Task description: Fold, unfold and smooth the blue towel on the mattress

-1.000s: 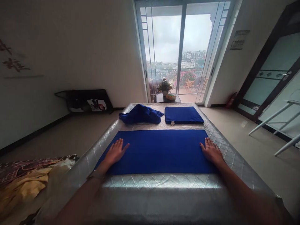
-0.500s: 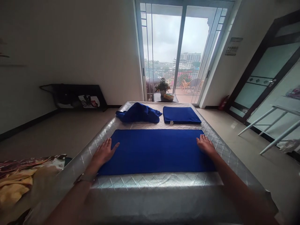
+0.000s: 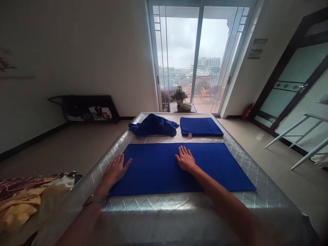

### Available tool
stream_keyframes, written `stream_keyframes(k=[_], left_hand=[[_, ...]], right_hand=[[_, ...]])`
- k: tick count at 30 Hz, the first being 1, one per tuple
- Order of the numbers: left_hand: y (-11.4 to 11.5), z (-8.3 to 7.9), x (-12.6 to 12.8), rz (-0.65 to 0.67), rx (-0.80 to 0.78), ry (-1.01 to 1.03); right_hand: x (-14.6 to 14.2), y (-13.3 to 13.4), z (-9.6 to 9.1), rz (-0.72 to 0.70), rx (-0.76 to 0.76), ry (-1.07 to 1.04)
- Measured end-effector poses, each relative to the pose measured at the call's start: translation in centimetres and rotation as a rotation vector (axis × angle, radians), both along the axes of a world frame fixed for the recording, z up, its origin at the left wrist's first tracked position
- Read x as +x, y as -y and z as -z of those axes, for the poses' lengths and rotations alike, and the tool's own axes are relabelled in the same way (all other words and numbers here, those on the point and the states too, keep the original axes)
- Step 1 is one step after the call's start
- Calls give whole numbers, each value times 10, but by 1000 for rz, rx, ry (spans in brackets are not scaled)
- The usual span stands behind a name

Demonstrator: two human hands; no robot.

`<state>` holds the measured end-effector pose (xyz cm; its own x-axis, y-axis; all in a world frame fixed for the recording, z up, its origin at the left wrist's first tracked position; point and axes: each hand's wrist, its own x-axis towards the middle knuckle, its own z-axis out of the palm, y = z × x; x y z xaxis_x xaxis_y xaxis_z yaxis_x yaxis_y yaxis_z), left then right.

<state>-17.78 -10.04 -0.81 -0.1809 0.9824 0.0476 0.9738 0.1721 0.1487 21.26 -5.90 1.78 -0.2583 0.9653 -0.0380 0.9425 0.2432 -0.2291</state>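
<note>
A blue towel (image 3: 153, 167) lies spread flat across a silver quilted mattress (image 3: 179, 208). My left hand (image 3: 115, 169) rests flat and open on the towel's left end, fingers together and pointing away from me. Near the towel's middle, my right hand (image 3: 185, 159) lies open with its fingers spread, palm down on the cloth. Beyond the towel, a crumpled blue towel (image 3: 153, 124) sits at the mattress's far left. A neatly folded blue towel (image 3: 200, 126) lies beside it at the far right.
Sliding glass doors (image 3: 194, 58) open on a balcony behind the mattress, with a potted plant (image 3: 179, 94) on a small table. A low dark shelf (image 3: 84, 108) stands against the left wall. A patterned blanket (image 3: 23, 196) lies at lower left; white rack legs (image 3: 302, 136) stand at right.
My right hand has slid from the towel's right end to its middle. My left hand has stayed at the left end.
</note>
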Motion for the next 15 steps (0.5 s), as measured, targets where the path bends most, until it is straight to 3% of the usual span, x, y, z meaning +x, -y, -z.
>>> stream_keyframes(k=[4,10,12,15], left_hand=[[-1,1,-2,-4,-8,3],[-3,6,-4,-9,-10,-14],[-6,6,-8,-6,-44,-22],[-13,-3,-14,-17,-102,-34]], right_hand=[[67,-1,1,94,-4,93],[192,-2,-3,407,-35,189],[214,-3,-1,464,-23,178],[224,-4,3,489,2,157]])
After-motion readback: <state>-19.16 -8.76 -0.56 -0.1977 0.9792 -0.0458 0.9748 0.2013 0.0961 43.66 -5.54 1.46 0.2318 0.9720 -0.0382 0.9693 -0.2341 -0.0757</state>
